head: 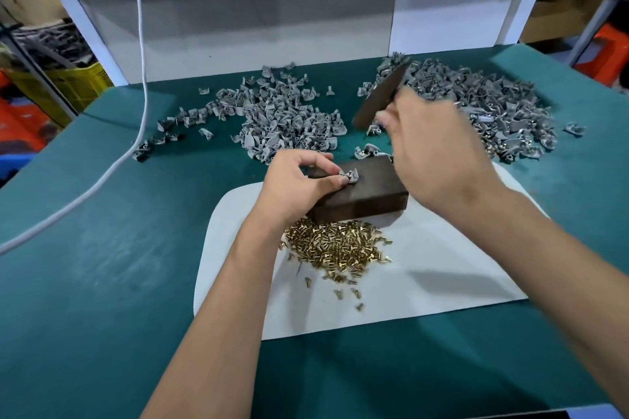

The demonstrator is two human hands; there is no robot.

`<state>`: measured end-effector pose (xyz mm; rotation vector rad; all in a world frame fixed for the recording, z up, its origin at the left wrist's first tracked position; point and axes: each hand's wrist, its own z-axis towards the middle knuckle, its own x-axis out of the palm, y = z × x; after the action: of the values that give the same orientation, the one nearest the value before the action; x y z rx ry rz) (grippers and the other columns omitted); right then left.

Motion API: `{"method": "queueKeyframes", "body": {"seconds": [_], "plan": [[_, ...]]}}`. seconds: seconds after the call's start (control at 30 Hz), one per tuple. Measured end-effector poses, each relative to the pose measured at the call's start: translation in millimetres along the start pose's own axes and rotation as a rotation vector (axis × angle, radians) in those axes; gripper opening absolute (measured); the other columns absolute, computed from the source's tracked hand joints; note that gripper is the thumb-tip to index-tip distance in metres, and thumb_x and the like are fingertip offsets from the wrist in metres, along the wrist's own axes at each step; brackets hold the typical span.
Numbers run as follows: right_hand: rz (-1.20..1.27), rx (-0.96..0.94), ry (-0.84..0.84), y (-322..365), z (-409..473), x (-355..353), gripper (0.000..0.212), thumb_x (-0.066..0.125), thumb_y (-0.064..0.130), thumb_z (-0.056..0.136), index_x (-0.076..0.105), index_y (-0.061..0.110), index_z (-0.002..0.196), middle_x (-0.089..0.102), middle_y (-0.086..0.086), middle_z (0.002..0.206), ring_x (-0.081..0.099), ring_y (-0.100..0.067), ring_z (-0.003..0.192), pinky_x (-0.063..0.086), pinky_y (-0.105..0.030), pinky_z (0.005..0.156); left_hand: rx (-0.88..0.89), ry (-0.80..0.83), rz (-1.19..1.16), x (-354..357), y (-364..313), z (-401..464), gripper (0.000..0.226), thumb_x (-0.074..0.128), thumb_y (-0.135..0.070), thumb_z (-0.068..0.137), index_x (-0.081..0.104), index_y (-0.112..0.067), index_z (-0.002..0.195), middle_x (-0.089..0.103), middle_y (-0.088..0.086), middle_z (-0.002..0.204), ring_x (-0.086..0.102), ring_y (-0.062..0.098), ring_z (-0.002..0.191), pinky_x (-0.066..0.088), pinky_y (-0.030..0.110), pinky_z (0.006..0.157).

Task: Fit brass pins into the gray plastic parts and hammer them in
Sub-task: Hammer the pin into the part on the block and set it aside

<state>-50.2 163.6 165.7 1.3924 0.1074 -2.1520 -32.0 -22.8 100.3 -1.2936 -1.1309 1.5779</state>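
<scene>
Two bare hands work over a dark rectangular block [360,190] with flat, smooth faces and squared edges. The left hand [299,185] curls its thumb and forefinger round a small gray part [350,176], a curved, matte plastic piece, pinching it against the block's top just at the fingertips [342,182]. The right hand [439,153], blurred, is raised past the block; its fingers are clenched on a flat dark bar [381,95], long and narrow, tilted up and away from the knuckles.

Just below the left wrist lies a heap of pins [335,247], short shiny brass cylinders with wider heads, a few scattered nearer the forearm. They and the block sit on a smooth white sheet [442,265] with rounded corners, laid on a dull green mat [102,265].

Beyond the left fingertips spreads a left pile [282,119] of gray plastic pieces, jumbled and angular. Beyond the right hand a right pile [493,109] of the same pieces shows brass glints along its near edge. A white cord [139,78] trails across the mat, well apart from the left hand.
</scene>
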Motion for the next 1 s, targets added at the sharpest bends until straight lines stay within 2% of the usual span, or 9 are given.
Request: {"method": "queueKeyframes", "body": {"seconds": [0.07,0.13,0.23,0.3,0.43,0.67,0.77,0.9,1.0], "plan": [[-0.092,0.02,0.219,1.6,-6.7,10.4,0.022,0.036,0.034,0.109,0.048,0.017,0.104,0.062,-0.013,0.083,0.047,-0.034,0.067,0.04,-0.039,0.063,0.002,-0.003,-0.011,0.6,-0.5,-1.0,0.018,0.086,-0.001,0.076,0.078,-0.017,0.074,0.074,0.004,0.109,0.069,0.009,0.11,0.057,0.039,0.098],[-0.134,0.011,0.315,-2.0,-6.1,10.9,0.02,0.037,0.034,0.109,0.046,0.019,0.099,0.064,-0.012,0.088,0.045,-0.034,0.069,0.036,-0.039,0.064,0.011,-0.002,-0.005,1.1,-2.1,-2.0,0.018,0.086,-0.001,0.077,0.078,-0.017,0.075,0.074,0.005,0.111,0.068,0.006,0.112,0.057,0.037,0.098],[-0.144,-0.085,0.26,-10.6,-2.6,7.6,0.02,0.042,0.036,0.107,0.057,0.022,0.107,0.069,-0.007,0.092,0.06,-0.037,0.078,0.038,-0.037,0.064,0.016,-0.005,0.051,0.6,-3.8,-2.4,0.017,0.087,-0.006,0.077,0.079,-0.02,0.074,0.073,0.003,0.115,0.067,0.003,0.111,0.056,0.033,0.096],[-0.001,-0.073,0.22,-18.6,-3.7,5.0,0.02,0.047,0.038,0.105,0.062,0.025,0.107,0.071,-0.003,0.091,0.065,-0.031,0.084,0.043,-0.035,0.067,0.012,-0.007,0.056,0.8,-3.4,-1.4,0.015,0.088,-0.007,0.077,0.08,-0.021,0.074,0.073,0.001,0.117,0.066,-0.001,0.109,0.055,0.029,0.096],[0.208,0.039,0.16,-50.8,-6.2,-5.1,0.013,0.059,0.035,0.101,0.068,0.026,0.1,0.065,0.012,0.075,0.059,-0.011,0.066,0.042,-0.03,0.059,0.007,-0.005,0.016,1.5,-2.7,-1.5,0.018,0.086,-0.006,0.078,0.081,-0.022,0.073,0.073,0.003,0.119,0.066,0.002,0.113,0.053,0.032,0.103],[0.038,0.154,0.319,-85.4,-21.5,-5.0,0.016,0.08,0.034,0.083,0.068,0.03,0.075,0.068,0.014,0.072,0.063,-0.009,0.07,0.055,-0.035,0.067,-0.043,-0.002,-0.074,1.4,-2.9,-1.5,0.024,0.08,-0.002,0.083,0.08,-0.022,0.07,0.074,0.005,0.119,0.066,0.009,0.117,0.049,0.045,0.109],[-0.038,0.124,0.396,-82.0,-25.2,2.0,0.013,0.084,0.037,0.077,0.072,0.033,0.076,0.069,0.017,0.072,0.064,-0.008,0.073,0.057,-0.036,0.073,-0.04,-0.003,-0.095,2.6,-4.2,-2.5,0.022,0.08,-0.001,0.083,0.079,-0.019,0.07,0.074,0.005,0.117,0.067,0.009,0.116,0.048,0.046,0.11],[-0.053,0.117,0.461,-81.3,-19.6,2.5,0.01,0.082,0.037,0.078,0.073,0.033,0.077,0.07,0.017,0.074,0.066,-0.01,0.076,0.058,-0.037,0.077,-0.057,-0.017,-0.119,2.5,-5.0,-3.0,0.018,0.077,-0.002,0.085,0.078,-0.015,0.072,0.074,0.003,0.118,0.068,0.008,0.115,0.051,0.046,0.107],[-0.013,0.1,0.354,-74.1,-11.3,3.2,0.017,0.075,0.023,0.084,0.069,0.036,0.075,0.069,0.018,0.074,0.067,-0.011,0.076,0.059,-0.038,0.078,-0.054,-0.013,-0.131,2.4,-5.0,-2.7,0.02,0.076,-0.002,0.086,0.078,-0.015,0.072,0.074,0.003,0.12,0.068,0.008,0.115,0.051,0.043,0.108]]}}
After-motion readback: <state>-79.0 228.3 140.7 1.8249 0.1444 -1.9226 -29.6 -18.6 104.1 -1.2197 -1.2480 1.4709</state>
